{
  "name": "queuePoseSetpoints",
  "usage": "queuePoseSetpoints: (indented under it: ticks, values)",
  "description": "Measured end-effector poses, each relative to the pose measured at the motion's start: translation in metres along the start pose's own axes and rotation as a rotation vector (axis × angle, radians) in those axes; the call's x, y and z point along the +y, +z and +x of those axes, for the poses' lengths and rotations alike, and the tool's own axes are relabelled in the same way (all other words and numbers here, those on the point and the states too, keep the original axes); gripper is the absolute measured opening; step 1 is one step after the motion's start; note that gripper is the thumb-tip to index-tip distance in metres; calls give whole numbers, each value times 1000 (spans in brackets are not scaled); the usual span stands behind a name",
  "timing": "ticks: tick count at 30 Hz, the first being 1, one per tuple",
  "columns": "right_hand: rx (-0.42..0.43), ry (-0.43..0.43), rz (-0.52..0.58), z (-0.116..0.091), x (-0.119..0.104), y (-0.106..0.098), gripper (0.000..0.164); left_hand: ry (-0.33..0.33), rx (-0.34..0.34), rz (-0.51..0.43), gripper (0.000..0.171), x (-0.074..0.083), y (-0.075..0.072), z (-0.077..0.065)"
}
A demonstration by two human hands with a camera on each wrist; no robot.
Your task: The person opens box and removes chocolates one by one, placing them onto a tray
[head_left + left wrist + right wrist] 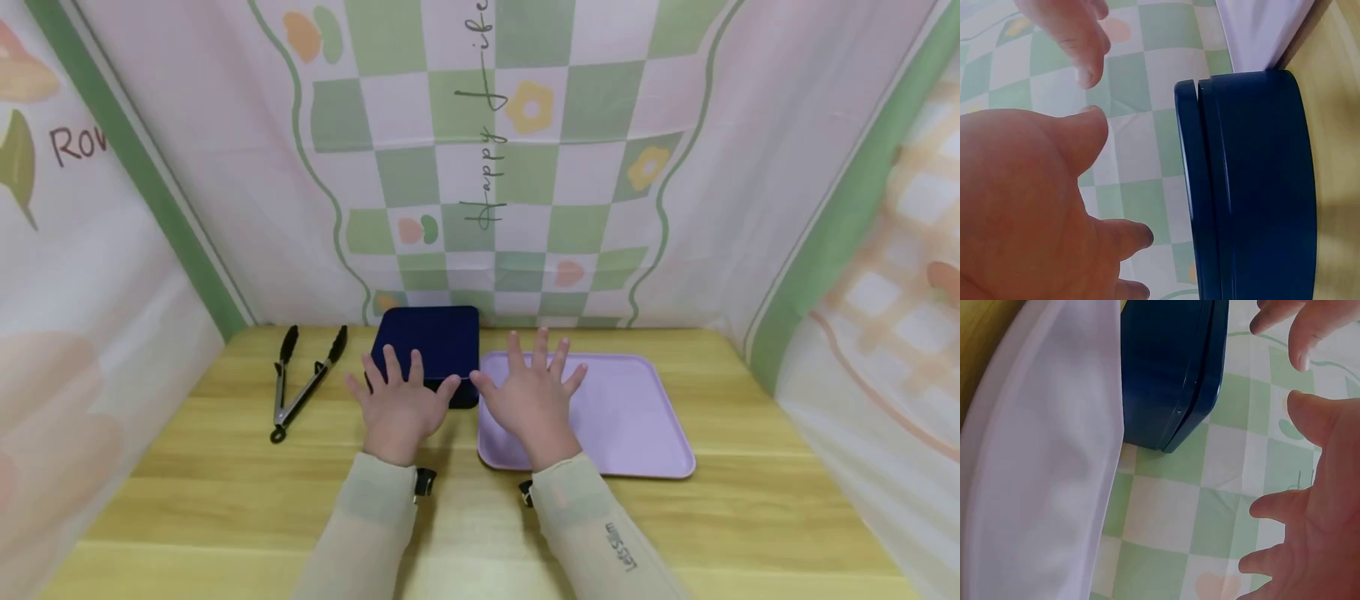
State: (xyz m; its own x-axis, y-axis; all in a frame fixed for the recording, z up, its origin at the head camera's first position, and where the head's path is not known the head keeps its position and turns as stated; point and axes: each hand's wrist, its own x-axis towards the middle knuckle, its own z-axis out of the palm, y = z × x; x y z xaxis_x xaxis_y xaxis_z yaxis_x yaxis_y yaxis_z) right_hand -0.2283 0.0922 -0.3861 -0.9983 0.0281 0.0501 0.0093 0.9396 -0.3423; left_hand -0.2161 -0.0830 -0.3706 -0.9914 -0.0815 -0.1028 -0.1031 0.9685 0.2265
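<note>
Wood table [217, 508]: navy box [433, 335] lies below left hand [401, 410], the nearer; right hand [534, 402], right of box. All fingers splayed, empty.

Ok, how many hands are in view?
2. In the head view, the left hand is raised with fingers spread, partly covering the box; the right hand, also spread, partly covers the tray.
</note>
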Motion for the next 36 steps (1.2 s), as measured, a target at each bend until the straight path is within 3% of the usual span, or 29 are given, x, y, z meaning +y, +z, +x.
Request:
queuePoseSetpoints:
  ticks: [13, 19, 23, 26, 28, 31, 36]
  values:
    - [36, -22, -2, -3, -7, -1, 95, -6, -2, -15, 82, 5, 0, 1]
    - [67, -69, 37, 2, -5, -1, 96, -4, 13, -75, 90, -14, -3, 11]
    - [127, -105, 274, 15, 6, -10, 90, 45, 74, -185, 90, -46, -18, 28]
    - [114, -59, 546, 27, 14, -22, 82, 85, 89, -318, 86, -73, -35, 40]
    - [62, 4, 717, 33, 19, -30, 78, 84, 61, -414, 83, -88, -45, 47]
    - [-42, 113, 958, 40, 21, -36, 71, 22, -21, -567, 78, -105, -50, 56]
    - [-202, 242, 1236, 51, 20, -28, 66, -68, -122, -812, 60, -118, -42, 73]
